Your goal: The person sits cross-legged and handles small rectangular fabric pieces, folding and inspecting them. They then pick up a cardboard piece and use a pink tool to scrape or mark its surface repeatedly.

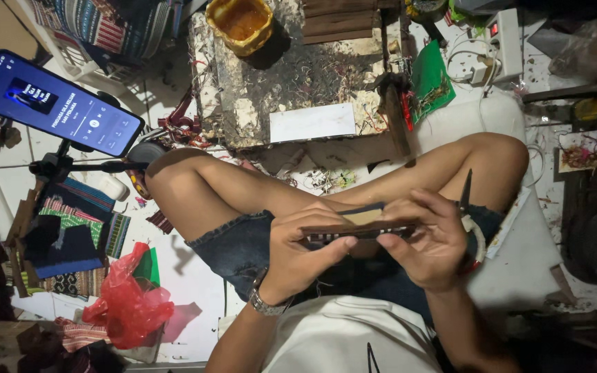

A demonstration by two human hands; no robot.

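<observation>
Fingers (336, 243) of left hand (305, 249) clamp the near edge of a flat dark strip (357, 229) w/ a tan card-like layer on top, thumb on the upper face. Right hand (426, 238) grasps the strip's other end, fingers curled round it; same hand also carries scissors (466, 200), blades pointing up, pale loop handle hanging by the palm. Strip sits level, held over the lap, between both hands, above denim shorts (243, 245). Metal watch (265, 302) on left wrist. Person sits cross-legged, bare knees out to each side, white shirt at bottom of view.

Beyond the knees: low worktop (243, 103), surface crusted & stained, w/ white paper sheet (312, 122), yellow tub (239, 23) of glue-like stuff, green circuit-type board (431, 83). Left side: phone (55, 102) on a small tripod, screen lit. Woven striped cloth pieces (70, 228) stacked on floor, red plastic bag (129, 300) near them.
</observation>
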